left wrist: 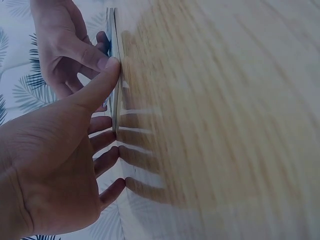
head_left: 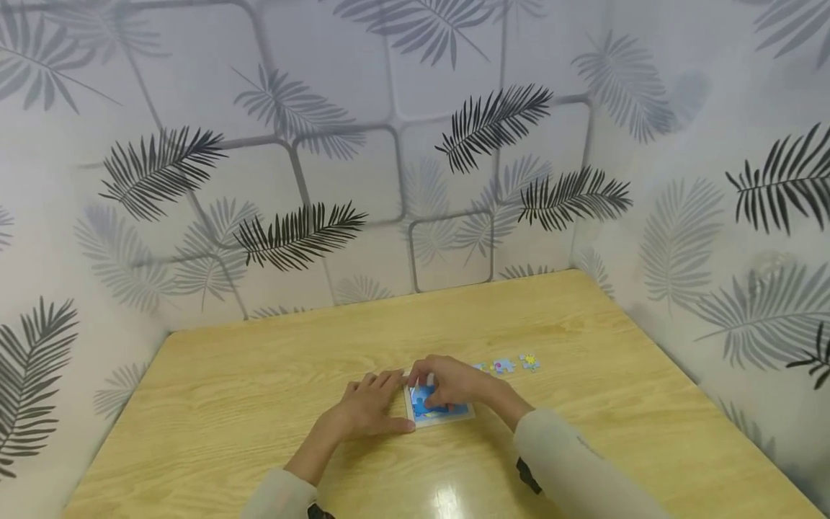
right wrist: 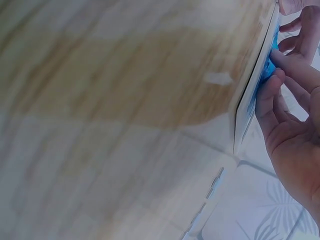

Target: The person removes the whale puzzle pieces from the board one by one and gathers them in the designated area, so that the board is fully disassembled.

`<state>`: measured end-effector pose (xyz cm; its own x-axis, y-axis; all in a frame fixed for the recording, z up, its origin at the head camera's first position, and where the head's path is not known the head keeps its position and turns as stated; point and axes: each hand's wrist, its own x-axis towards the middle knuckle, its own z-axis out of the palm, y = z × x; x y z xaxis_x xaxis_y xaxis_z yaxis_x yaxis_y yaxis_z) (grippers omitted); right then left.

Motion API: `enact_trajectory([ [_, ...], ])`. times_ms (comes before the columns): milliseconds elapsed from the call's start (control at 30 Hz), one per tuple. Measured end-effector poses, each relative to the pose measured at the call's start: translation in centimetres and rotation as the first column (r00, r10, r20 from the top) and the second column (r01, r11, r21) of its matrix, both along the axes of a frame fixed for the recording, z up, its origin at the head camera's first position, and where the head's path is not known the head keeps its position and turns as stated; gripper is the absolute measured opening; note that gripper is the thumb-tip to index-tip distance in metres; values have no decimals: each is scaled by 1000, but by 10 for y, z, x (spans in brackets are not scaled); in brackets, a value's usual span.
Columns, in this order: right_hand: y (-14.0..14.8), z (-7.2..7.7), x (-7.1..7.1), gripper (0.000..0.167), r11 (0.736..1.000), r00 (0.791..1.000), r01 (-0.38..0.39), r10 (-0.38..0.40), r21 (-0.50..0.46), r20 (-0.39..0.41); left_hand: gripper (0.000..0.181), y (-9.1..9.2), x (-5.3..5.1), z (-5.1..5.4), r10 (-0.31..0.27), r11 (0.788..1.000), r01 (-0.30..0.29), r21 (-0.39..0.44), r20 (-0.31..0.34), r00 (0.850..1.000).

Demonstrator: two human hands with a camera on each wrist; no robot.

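Nearest the camera, a pale left sleeve [head_left: 280,496] comes in from the near edge, a bit of black band [head_left: 318,512] showing at its cuff. Beyond it the left hand [head_left: 366,409] lies with fingers spread, some fingertips on the counter [head_left: 253,411], its thumb against the near left corner of a puzzle board [head_left: 446,419]. The board, white-rimmed with a blue picture, lies flat on the counter between the hands. Over it the right hand [head_left: 450,380] pinches a blue piece [right wrist: 268,71] between thumb and fingers; whether the piece is seated cannot be told. This hand blocks much of the board's far part from the head view. Its pale right sleeve [head_left: 573,458] crosses the near right of the counter. Farther right, loose puzzle pieces [head_left: 503,366] lie in a row, the leftmost partly hidden behind the hand. Leaf-patterned walls [head_left: 350,173] enclose the left, far and right sides.
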<state>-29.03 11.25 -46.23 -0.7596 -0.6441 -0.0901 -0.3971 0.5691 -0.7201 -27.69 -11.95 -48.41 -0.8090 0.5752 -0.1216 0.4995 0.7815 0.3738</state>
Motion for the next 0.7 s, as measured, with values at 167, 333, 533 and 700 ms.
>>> enact_trajectory([
  [167,-1,0,0,32,1000,1000,-2,2,-10,-1,92,-2,-1,-4,-2,1000,2,16,5,1000],
  [333,0,0,1,34,1000,1000,-7,6,-7,-13,92,-1,3,4,-1,1000,0,10,20,1000],
  [533,0,0,0,30,1000,997,-6,7,13,-76,90,0,7,13,-11,1000,10,5,12,1000],
  [700,3,0,-3,30,999,985,-9,15,33,-172,90,-1,5,8,-15,1000,15,10,18,1000],
])
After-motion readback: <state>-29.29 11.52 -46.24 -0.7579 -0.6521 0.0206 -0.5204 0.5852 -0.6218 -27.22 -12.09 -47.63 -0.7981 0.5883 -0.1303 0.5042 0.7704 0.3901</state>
